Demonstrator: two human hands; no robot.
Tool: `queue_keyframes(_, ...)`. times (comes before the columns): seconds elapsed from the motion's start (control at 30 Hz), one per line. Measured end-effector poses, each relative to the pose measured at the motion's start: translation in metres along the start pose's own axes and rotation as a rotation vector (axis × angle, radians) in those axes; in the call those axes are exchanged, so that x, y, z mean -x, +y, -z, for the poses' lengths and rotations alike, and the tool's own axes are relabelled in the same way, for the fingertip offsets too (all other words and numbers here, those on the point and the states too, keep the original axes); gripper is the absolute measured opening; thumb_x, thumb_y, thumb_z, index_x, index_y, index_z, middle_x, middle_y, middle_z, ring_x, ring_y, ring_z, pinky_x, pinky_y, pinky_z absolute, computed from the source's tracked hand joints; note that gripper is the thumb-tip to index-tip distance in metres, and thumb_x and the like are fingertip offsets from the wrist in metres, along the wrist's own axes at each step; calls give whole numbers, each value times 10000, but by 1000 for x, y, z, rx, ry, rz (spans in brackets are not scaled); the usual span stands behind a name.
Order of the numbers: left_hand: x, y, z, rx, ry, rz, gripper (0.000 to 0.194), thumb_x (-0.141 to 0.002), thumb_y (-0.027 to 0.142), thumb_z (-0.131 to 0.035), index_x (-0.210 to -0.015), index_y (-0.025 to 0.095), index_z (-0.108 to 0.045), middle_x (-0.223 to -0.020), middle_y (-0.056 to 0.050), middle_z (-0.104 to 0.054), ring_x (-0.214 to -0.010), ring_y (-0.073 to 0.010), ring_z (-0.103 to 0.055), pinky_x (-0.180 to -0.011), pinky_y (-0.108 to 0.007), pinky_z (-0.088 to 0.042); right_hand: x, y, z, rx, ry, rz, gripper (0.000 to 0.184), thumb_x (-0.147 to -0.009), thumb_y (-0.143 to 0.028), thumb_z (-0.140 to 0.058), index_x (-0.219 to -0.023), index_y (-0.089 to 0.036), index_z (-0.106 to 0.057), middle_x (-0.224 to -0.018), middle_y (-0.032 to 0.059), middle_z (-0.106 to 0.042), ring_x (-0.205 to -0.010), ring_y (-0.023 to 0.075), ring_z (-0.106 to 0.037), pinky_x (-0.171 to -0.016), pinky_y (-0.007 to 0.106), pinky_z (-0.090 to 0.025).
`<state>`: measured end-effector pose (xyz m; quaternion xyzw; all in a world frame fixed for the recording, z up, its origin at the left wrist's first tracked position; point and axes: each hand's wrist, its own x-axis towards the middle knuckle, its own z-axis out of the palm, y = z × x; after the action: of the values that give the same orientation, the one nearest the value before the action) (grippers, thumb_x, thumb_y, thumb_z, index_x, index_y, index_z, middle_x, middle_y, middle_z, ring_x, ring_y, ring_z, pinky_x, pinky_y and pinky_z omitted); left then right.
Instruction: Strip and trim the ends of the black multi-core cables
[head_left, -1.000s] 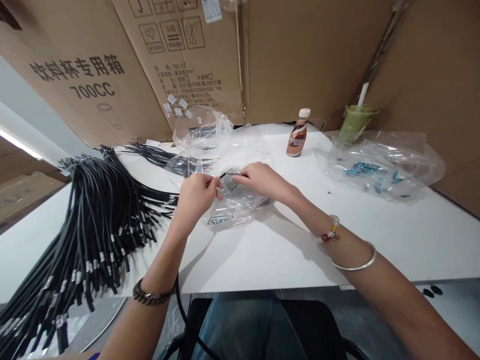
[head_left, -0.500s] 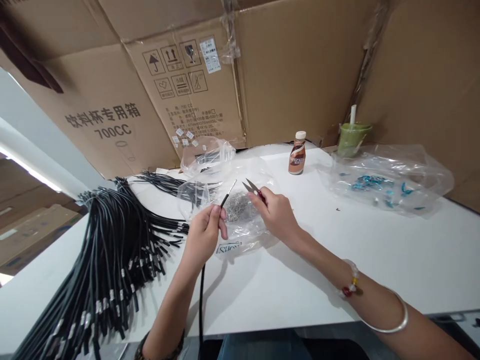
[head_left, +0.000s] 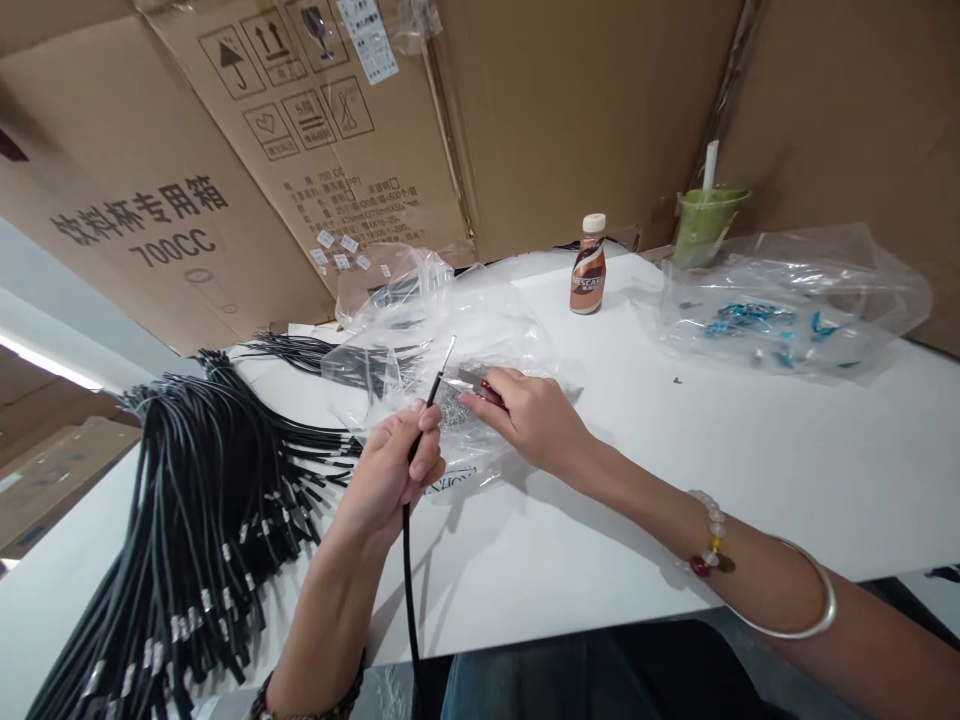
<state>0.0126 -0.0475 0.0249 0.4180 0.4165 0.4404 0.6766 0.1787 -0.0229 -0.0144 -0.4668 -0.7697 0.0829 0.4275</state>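
My left hand (head_left: 401,455) is closed around a black cable (head_left: 411,580), whose stripped, silvery end points up and away above my fingers. The cable's lower part hangs down past the table's front edge. In my right hand (head_left: 540,415) is a pair of small scissors (head_left: 480,385) with red handles. Their blades are apart and reach to the cable just below its bare end; whether they touch it I cannot tell. Beneath both hands lies a clear plastic bag (head_left: 510,315) with a heap of fine silvery bits (head_left: 454,410) on it.
A large bundle of black cables (head_left: 202,480) covers the table's left side, with more cables (head_left: 322,355) behind it. Farther back stand a brown bottle (head_left: 589,270) and a green cup (head_left: 705,228). A clear bag with blue pieces (head_left: 757,320) lies right. Cardboard boxes (head_left: 585,110) wall the back.
The scissors have moved left and down to the cable. My left hand's fingers have curled more fully round it. The camera view has shifted, so the background sits higher and farther left.
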Motion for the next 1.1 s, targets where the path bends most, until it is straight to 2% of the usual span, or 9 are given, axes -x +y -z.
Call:
queue_keyframes(0.2, -3, 3, 1, 218, -51, 159, 399, -1014, 174, -307, -645, 159, -456, -322, 114, -312, -255, -17, -114, -318, -161, -162, -4, 1, -3, 28, -61, -67, 371, -980, -455, -431, -707, -207, -386, -620, -30, -418, -558, 106, -356, -561, 260, -284)
queue_keyframes(0.37, -6, 4, 8, 374, -97, 256, 445, -1029, 138, -213, -644, 165, -435, -300, 106, -332, -214, -11, -220, -303, -175, -164, -6, 1, -1, -93, -116, -126, 419, -974, -435, -457, -655, -215, -300, -545, -54, -371, -505, 94, -293, -529, 265, -248)
queue_keyframes(0.6, -8, 1, 14, 479, -131, 305, 456, -1038, 144, -203, -651, 160, -442, -292, 85, -389, -200, -13, -349, -295, -172, -181, -5, 3, -1, -230, -148, -141, 473, -961, -452, -470, -596, -201, -306, -491, -63, -324, -474, 88, -294, -507, 271, -218)
queue_keyframes(0.87, -8, 1, 14, 490, -119, 330, 471, -1041, 156, -202, -648, 152, -461, -294, 78, -394, -194, -18, -355, -286, -169, -187, -10, 6, -2, -250, -176, -143, 471, -952, -433, -489, -574, -196, -337, -501, -62, -329, -492, 88, -293, -522, 280, -210)
queue_keyframes(1.1, -7, 5, 10, 459, -87, 288, 486, -1041, 197, -247, -619, 140, -480, -292, 68, -394, -195, -23, -352, -293, -168, -191, -7, 7, 0, -314, -26, -241, 484, -952, -456, -464, -589, -202, -270, -514, -65, -271, -493, 82, -263, -511, 282, -194)
